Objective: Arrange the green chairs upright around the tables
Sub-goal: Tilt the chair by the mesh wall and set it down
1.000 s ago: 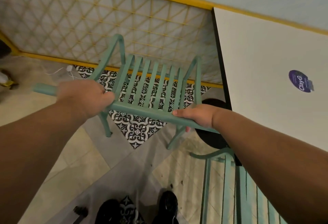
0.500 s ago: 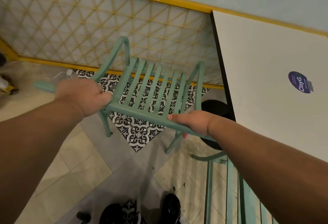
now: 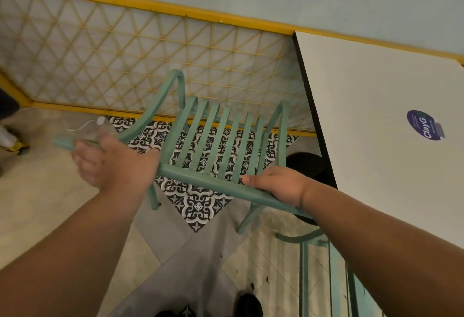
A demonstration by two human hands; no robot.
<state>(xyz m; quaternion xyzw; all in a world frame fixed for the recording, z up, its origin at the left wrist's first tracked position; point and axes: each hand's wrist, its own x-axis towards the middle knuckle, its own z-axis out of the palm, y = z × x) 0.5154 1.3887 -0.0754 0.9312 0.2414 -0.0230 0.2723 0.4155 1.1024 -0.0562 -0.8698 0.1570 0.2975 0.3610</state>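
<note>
A green slatted chair (image 3: pixel 221 140) stands left of the white table (image 3: pixel 376 85), its legs toward the patterned floor tiles. I hold it by the near top rail. My left hand (image 3: pixel 118 163) grips the rail's left end and is motion-blurred, as is that end of the rail. My right hand (image 3: pixel 278 186) grips the rail's right end, thumb on top, close to the table's black edge. A second green chair (image 3: pixel 331 279) shows at the bottom right, partly hidden by my right forearm.
A yellow lattice fence (image 3: pixel 125 53) runs behind the chair. The table's black base (image 3: pixel 306 166) sits just right of the chair. A white cable (image 3: pixel 100 120) lies on the floor at left, near someone's shoe (image 3: pixel 10 138). My own shoes (image 3: pixel 248 304) are below.
The chair's left side has swung a little, blurring my left hand and the rail end. Both hands keep their places on the rail.
</note>
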